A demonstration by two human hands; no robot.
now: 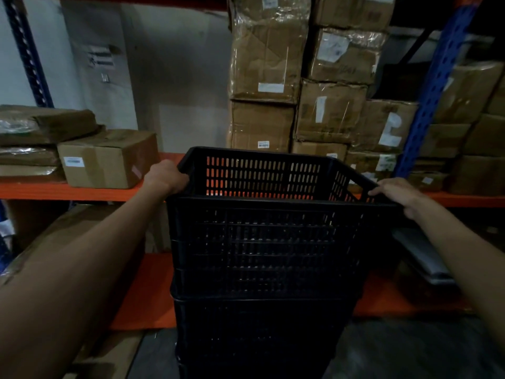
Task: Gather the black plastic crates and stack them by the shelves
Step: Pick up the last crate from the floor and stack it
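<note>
The picture is dark and a bit blurry. The black crates are lost in shadow — shiny tape on the boxes glints. Edges bend outward.

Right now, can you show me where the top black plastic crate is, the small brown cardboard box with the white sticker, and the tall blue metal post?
top black plastic crate [254, 176]: head view, slotted far wall.
small brown cardboard box [109, 160]: head view, front face.
tall blue metal post [434, 88]: head view, perforated front.
</note>
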